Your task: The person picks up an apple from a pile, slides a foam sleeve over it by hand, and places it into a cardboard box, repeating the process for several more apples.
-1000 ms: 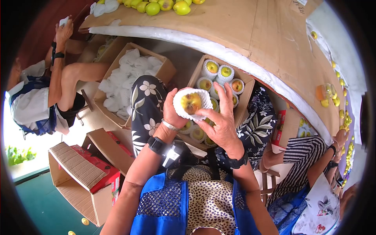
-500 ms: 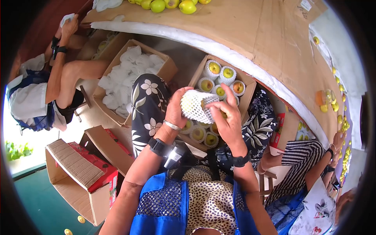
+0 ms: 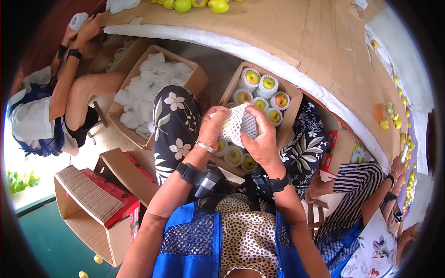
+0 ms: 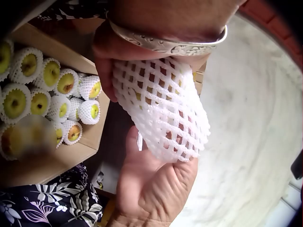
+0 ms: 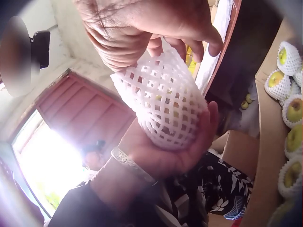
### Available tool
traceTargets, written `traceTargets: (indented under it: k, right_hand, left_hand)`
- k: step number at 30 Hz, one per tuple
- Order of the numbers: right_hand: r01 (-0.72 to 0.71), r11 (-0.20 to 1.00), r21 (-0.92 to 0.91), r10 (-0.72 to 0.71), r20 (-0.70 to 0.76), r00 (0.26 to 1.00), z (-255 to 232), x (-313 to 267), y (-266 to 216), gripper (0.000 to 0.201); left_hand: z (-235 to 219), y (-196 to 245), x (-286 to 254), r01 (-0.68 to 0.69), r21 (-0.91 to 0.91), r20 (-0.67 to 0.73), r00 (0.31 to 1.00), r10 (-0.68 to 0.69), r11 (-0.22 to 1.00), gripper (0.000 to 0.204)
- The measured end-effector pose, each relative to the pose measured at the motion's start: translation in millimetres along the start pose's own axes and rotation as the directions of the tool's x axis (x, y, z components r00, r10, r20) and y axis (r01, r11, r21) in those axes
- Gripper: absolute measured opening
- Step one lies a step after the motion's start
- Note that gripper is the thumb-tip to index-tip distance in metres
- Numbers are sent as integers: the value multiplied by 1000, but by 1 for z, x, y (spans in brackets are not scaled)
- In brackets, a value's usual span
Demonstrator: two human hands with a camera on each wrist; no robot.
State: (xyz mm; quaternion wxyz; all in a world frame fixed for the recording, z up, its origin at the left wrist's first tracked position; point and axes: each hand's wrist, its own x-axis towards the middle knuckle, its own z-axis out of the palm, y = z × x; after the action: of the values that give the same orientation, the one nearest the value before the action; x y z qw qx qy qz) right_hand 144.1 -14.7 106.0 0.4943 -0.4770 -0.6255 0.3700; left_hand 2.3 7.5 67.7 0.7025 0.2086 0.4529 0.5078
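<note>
A fruit in a white foam net [image 3: 234,126] is held between both hands above the lap. My left hand [image 3: 211,129] curls round the closed end, with yellow-green fruit showing through the mesh [image 4: 158,99]. At the open end, my right hand [image 3: 265,139] pinches the net's rim between thumb and fingers. The right wrist view shows the net [image 5: 163,104] cupped in my left hand [image 5: 161,158], with my right hand [image 5: 142,28] over its upper edge. Just beyond the hands is a carton [image 3: 291,121] of netted fruits [image 3: 281,100].
Another carton [image 3: 197,81], full of white foam nets [image 3: 148,88], stands to the left. A cardboard-covered table [image 3: 278,37] bears loose fruits [image 3: 182,5]. An empty carton [image 3: 88,199] lies lower left. People sit on both sides; the left one holds a netted fruit [image 3: 78,21].
The fruit has turned from face-up to sideways, and the net's open end is now drawn out over it. My right fingers have moved to the net's rim.
</note>
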Motion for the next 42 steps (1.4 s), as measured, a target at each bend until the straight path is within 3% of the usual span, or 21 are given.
traceTargets:
  k: [4, 7, 10, 13, 16, 18, 20, 22, 26, 27, 28, 31, 32, 33, 34, 36, 37, 38, 39, 40, 42]
  right_hand:
    - [-14, 990, -141, 24, 72, 997, 2, 2, 1, 49]
    - [-65, 973, -223, 101, 153, 983, 0, 7, -6, 52]
    - [-107, 960, -259, 163, 204, 965, -1, 13, -11, 51]
    - [-86, 939, -332, 194, 306, 932, -5, 18, -10, 49]
    - [-113, 916, -385, 287, 431, 855, -16, 23, -11, 47]
    - [-168, 939, -300, 298, 466, 833, -20, 28, -14, 46]
    - [-257, 955, -151, 297, 408, 864, -23, 25, 1, 39]
    - [-373, 925, 67, 331, 333, 883, -20, 18, 17, 22]
    - [-447, 819, 359, 367, 271, 890, -22, 10, 25, 9]
    - [-455, 810, 370, 370, 279, 886, -24, 8, 27, 10]
    - [-462, 801, 381, 372, 289, 882, -25, 5, 33, 11]
    - [-348, 867, 355, 281, 228, 932, -20, -2, 36, 15]
    - [-284, 900, 331, 230, 193, 954, -18, -4, 36, 16]
    - [-220, 945, 244, 180, 176, 968, -18, -6, 35, 16]
    - [-152, 976, 154, 126, 165, 978, -18, -7, 33, 16]
    - [52, 997, -55, -44, 136, 990, -17, -3, 23, 18]
    - [57, 997, -53, -48, 156, 987, -18, -1, 20, 19]
    - [61, 997, -53, -51, 177, 983, -19, 0, 18, 20]
    - [65, 997, -53, -53, 199, 979, -20, 0, 17, 22]
    - [45, 995, -86, -27, 203, 979, -20, 0, 15, 24]
    - [10, 989, -151, 22, 206, 978, -15, 1, 13, 30]
  left_hand:
    - [3, 1, -4, -54, 178, 51, 998, 46, 983, 10]
    - [0, -5, -2, -104, 264, 81, 993, 85, 959, 20]
    - [-2, -1, 0, -290, 434, 136, 957, 256, 853, 31]
    - [5, 10, -7, -255, 624, 142, 967, 214, 739, 36]
    - [4, 15, -10, -240, 790, 246, 967, 67, 564, 31]
    - [4, 8, -8, -100, 503, 197, 980, -1, 858, 29]
    - [-5, 3, -2, 5, 240, 225, 972, -61, 971, 23]
    - [-2, 2, -1, 54, 111, 216, 973, -77, 992, 24]
    - [5, 9, -5, 175, -126, 293, 947, -131, 976, 33]
    - [8, 13, -7, 214, -204, 301, 942, -147, 955, 35]
    - [-1, 11, -3, 253, -271, 407, 904, -128, 929, 38]
    - [-12, 7, 4, 261, -372, 363, 924, -119, 891, 38]
    - [-23, -3, 8, -155, 150, 344, 934, 96, 976, 36]
    - [-27, -6, 8, -435, 650, 309, 900, 306, 623, 34]
    - [-29, -12, 6, -467, 696, 300, 879, 370, 545, 33]
    - [-28, -12, 5, -343, 543, 161, 938, 307, 766, 31]
    - [-25, -7, 7, -144, 262, 76, 989, 129, 954, 30]
    - [-20, -1, 9, 77, -61, 53, 996, -74, 995, 29]
    - [-17, 3, 8, 287, -376, 97, 958, -270, 881, 28]
    - [-16, 6, 6, 279, -345, 140, 959, -245, 896, 31]
    - [-1, 16, -4, 249, -294, -7, 965, -263, 923, 33]
